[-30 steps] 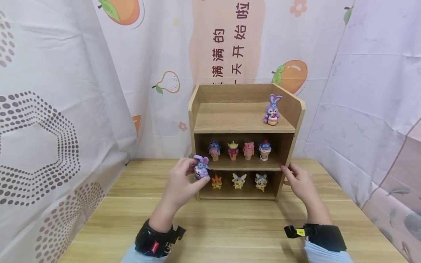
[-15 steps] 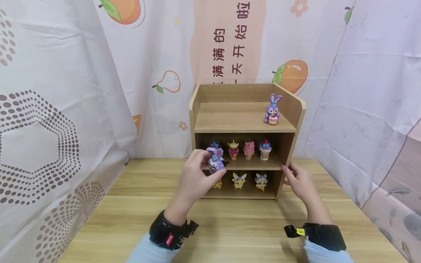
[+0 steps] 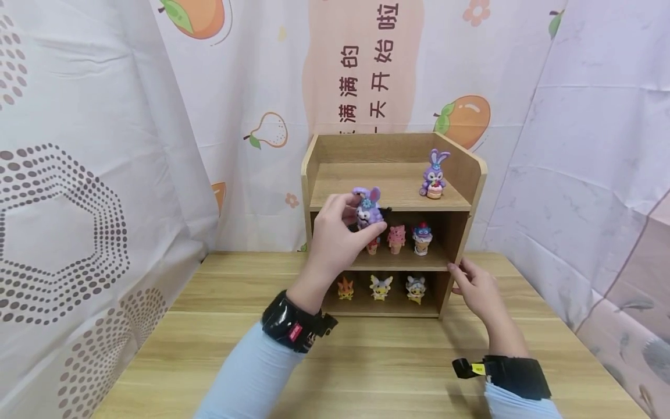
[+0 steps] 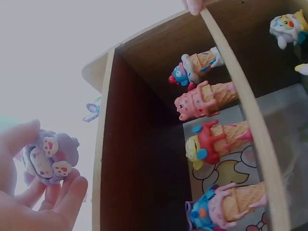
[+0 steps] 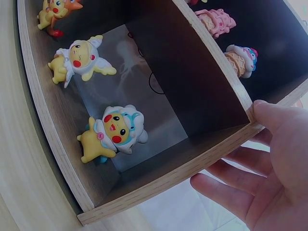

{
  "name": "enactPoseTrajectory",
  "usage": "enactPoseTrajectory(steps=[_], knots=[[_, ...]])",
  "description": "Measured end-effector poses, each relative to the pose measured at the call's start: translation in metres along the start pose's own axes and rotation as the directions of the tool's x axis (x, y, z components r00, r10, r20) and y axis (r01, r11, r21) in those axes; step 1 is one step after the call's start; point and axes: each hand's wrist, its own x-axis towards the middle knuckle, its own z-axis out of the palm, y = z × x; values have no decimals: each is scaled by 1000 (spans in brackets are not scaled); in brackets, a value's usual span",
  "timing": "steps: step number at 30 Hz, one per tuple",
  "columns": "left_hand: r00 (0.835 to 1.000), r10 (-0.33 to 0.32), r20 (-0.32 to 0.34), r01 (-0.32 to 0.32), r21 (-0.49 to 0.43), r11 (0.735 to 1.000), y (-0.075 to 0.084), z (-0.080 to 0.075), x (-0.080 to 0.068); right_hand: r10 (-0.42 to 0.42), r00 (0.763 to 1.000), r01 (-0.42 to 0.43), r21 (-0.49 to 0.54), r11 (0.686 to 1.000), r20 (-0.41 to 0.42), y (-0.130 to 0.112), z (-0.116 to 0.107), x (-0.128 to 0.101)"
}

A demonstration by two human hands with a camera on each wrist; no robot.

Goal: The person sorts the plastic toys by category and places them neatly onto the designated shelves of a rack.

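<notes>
Resting on the wooden surface [image 3: 366,361], the shelf [image 3: 460,233] has the right hand [image 3: 473,288] against its right side panel, fingers relaxed and only touching the wood. Higher, the left hand [image 3: 337,238] pinches a purple figure [image 3: 368,208] between thumb and fingertips, level with the front edge of the top board. Behind it stand cone figures [image 3: 396,238]; farther back, a purple rabbit [image 3: 434,174] sits on top.

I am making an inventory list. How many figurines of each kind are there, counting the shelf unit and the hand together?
Purple rabbit figurines: 2, one of them held in the left hand
Ice-cream cone figurines: 4
Yellow costumed figurines: 3
Total: 9
</notes>
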Motion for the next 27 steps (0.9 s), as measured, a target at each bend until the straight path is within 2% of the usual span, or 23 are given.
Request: enactPoseTrajectory(steps=[3,6,10,14,16,18,22,27], knots=[[998,-54,17,54,3,999,3,7,14,2,1000,-2,2,1000,-3,2,0,-1],[992,-119,36,120,-33,992,8,12,27,5,1000,-5,0,1000,-4,3,0,-1],[974,-216,73,223,-111,968,15,17,43,0,1000,0,4,1000,-7,5,0,-1],[950,-295,99,305,-114,945,17,19,58,-15,1000,15,17,1000,-14,5,1,0],[941,-319,111,328,-84,941,18,20,66,-21,1000,21,19,1000,-16,6,1,0],[932,-342,123,346,-15,938,17,23,72,-23,1000,23,21,999,-15,6,2,0],[925,-346,153,325,147,934,16,29,84,-20,1000,20,30,999,-12,7,2,1],[921,-359,154,325,209,922,13,36,93,-6,1000,6,16,1000,-8,6,1,1]])
